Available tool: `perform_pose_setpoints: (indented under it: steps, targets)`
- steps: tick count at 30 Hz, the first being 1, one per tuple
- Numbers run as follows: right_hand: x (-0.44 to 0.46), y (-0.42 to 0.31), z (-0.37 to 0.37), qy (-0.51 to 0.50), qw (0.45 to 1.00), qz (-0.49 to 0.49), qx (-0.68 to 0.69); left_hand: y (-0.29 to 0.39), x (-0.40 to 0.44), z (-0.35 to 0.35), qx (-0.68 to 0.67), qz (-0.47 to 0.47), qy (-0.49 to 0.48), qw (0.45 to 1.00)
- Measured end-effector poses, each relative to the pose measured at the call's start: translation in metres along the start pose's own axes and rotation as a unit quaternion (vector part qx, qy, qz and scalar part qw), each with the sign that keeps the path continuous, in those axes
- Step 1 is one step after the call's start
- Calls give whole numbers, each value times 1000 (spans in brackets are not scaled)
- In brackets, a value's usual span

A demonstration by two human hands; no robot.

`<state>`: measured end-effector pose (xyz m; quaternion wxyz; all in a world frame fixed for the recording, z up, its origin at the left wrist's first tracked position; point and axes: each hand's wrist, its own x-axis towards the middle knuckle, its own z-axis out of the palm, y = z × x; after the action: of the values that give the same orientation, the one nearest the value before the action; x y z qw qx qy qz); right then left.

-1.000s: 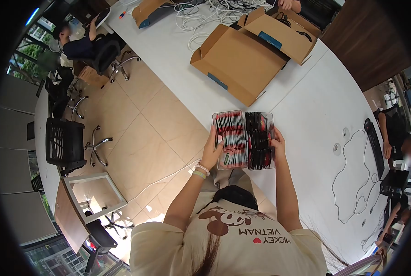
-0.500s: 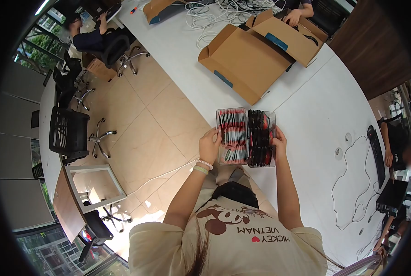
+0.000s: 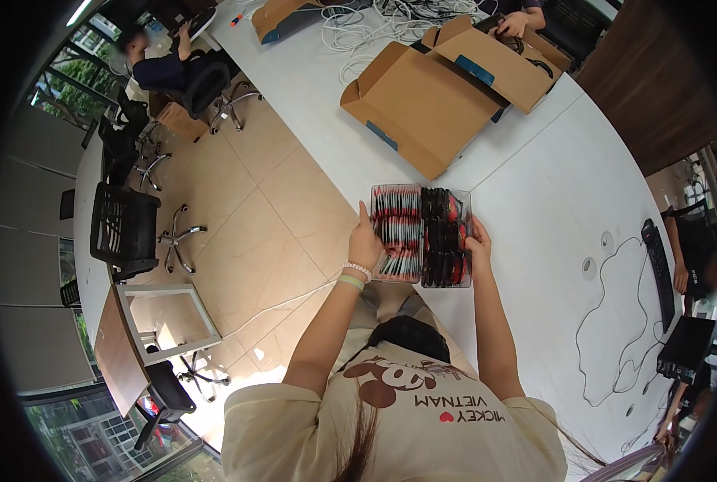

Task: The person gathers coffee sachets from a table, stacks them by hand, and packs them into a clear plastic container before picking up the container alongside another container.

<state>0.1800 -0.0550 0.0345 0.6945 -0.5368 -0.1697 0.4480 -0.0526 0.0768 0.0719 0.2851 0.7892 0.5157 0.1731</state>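
Observation:
Two clear plastic boxes sit side by side at the near edge of the white table, partly past it. The left plastic box [image 3: 396, 280] is filled with rows of thin white-and-red packets [image 3: 399, 231]. Black packets with red marks [image 3: 443, 234] stand in rows in the right plastic box [image 3: 465, 265]. My left hand [image 3: 365, 245] grips the left box's outer side, its index finger stretched along the wall. On the opposite side, my right hand [image 3: 479, 243] is closed on the right box's outer wall, thumb near the rim. The undersides are hidden.
Open cardboard boxes [image 3: 423, 104] lie farther back on the white table [image 3: 535, 193], near tangled white cables [image 3: 358, 32]. A person's hand [image 3: 515, 22] reaches into one box. A black power strip [image 3: 657, 269] and thin cable lie right. Office chairs [image 3: 126, 229] stand left.
Both plastic boxes have shifted slightly left and away from me with my hands. My left index finger has straightened along the side. The co-worker's hand at the cardboard box has moved a little.

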Motion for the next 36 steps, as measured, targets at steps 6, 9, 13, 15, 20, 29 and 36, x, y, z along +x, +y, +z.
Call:
perform_pose_setpoints:
  steps: [6, 9, 13, 15, 20, 29, 36]
  targets:
    - [2, -2, -2, -13, 1000, 9, -9, -3, 3, -11, -103, 13, -60, 993]
    - [2, -1, -1, -6, 1000, 2, -17, -32, 10, 11, -292, -4, -31, 956]
    - [0, 1, 0, 2, 1000, 3, -1, -21, 3, -14, -447, -87, -139, 879]
    - [2, 2, -1, 6, 1000, 2, -11, -20, 0, -12, -441, -80, -124, 885]
    - [6, 4, -2, 11, 1000, -6, -25, -20, 2, -1, -419, -62, -90, 901]
    - [4, 6, 1, 37, 999, -5, -21, -5, -10, 6, -101, -20, -14, 995]
    - [0, 4, 2, 13, 1000, -4, 9, -43, -1, 25, -478, -177, 41, 859]
